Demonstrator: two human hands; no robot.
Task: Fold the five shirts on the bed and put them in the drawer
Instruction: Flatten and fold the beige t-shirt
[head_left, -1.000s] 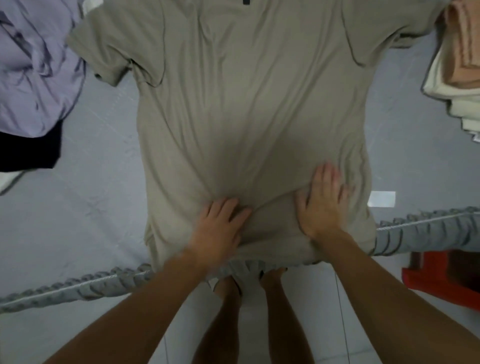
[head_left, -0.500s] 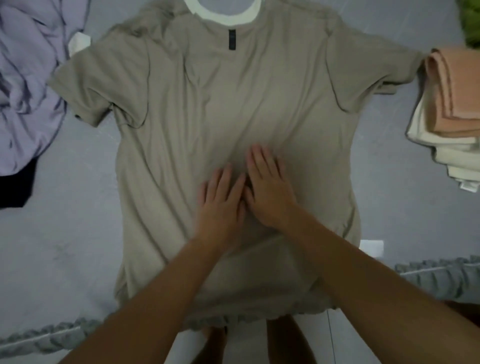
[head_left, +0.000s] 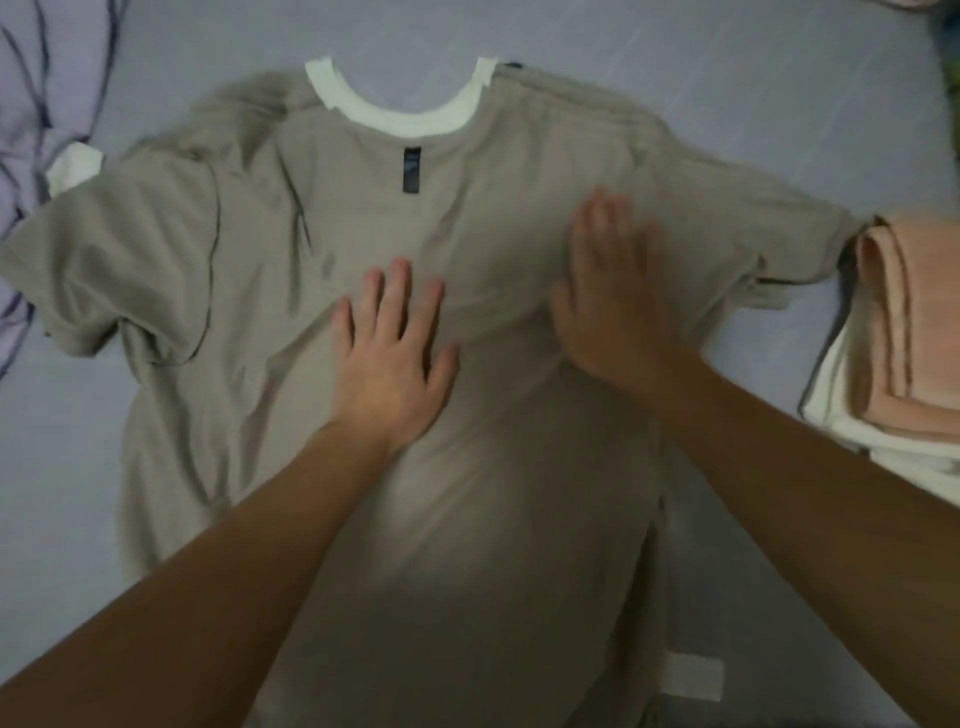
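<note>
The bed (head_left: 727, 78) is covered by a grey sheet, and on it the shirt (head_left: 311, 415) is spread flat, collar (head_left: 395, 111) away from the person and hem toward them, so that its long axis runs from near to far. Beside the shirt's right sleeve a stack (head_left: 893, 332) of folded garments is seen, touching or nearly touching the sleeve end; beyond the left sleeve a lilac cloth (head_left: 31, 104) lies rumpled. The left hand (head_left: 395, 353) is laid flat on the chest, fingers straight and slightly spread, nothing gripped. The right hand (head_left: 613, 296), blurred, is pressed flat nearer the right sleeve, fingers extended. The creased left sleeve (head_left: 104, 260) lies well apart from the left hand, which is judged the nearer for folding it inward.
</note>
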